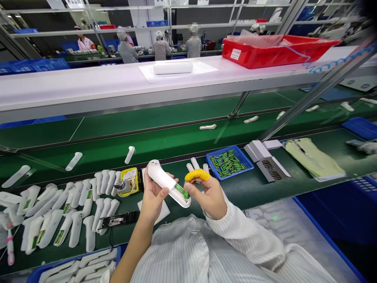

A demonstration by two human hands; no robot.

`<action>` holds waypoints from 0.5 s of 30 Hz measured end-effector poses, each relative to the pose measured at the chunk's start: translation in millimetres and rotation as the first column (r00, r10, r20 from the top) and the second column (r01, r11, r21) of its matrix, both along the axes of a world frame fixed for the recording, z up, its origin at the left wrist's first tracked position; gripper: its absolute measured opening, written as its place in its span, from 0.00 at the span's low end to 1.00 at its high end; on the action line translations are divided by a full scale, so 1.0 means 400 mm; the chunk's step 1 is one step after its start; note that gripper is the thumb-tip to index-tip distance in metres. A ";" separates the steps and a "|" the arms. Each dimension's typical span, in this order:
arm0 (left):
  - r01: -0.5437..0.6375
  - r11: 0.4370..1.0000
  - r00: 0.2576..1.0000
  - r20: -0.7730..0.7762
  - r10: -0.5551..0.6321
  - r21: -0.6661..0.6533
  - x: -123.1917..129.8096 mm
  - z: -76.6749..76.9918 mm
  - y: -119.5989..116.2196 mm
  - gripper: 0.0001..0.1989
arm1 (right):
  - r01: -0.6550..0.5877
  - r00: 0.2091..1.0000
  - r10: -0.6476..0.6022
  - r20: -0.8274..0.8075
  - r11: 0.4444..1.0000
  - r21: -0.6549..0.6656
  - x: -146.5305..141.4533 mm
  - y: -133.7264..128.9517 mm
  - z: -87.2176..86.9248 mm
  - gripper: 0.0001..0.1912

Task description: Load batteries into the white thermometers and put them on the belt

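- L. hand (153, 192): ours, clamped round mid-body of white device (160, 173), held up in front of torso.
- R. hand (213, 196): ours, yellow finger cot (198, 175) on one bent finger; thumb at green batteries (179, 188) in device's open bay; pinching or pressing, we can't tell.
- Axis: device slants, rounded head far L., bay end near R.; bay faces up, R. hand nearer it, L. hand nearer head. Hands apart, device betw.
- Just beyond R. hand: small white pieces (194, 163); then, further R., blue tray (235, 172) w/ loose green batteries.
- Far L. on counter (250, 192): rows of white devices (76, 230), some bays open, batteries showing.
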State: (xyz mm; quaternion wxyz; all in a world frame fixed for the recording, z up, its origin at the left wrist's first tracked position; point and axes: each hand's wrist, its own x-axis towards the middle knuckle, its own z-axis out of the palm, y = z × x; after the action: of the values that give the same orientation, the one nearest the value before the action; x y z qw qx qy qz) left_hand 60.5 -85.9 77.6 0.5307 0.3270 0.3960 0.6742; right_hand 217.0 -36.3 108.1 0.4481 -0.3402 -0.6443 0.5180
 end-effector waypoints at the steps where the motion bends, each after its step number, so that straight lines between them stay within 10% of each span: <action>1: 0.000 1.000 1.000 0.004 0.000 0.004 0.002 0.002 -0.001 0.45 | 0.015 0.999 -0.019 0.048 0.997 0.081 -0.004 -0.001 0.000 0.07; 10: -0.204 0.974 0.976 0.057 0.210 -0.103 0.047 -0.005 0.001 0.40 | -0.326 0.913 0.182 0.364 0.863 0.386 0.007 0.019 -0.010 0.20; 15: -0.220 0.962 0.971 0.058 0.232 -0.159 0.065 -0.007 0.005 0.42 | -0.177 0.958 0.069 0.277 0.904 0.390 0.015 0.011 -0.048 0.12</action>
State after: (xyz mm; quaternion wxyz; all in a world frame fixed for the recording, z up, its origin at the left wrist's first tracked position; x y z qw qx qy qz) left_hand 86.6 -84.0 74.8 0.4883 0.2125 0.4606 0.7101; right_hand 222.9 -31.8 88.9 0.3884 -0.2609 -0.8116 0.3499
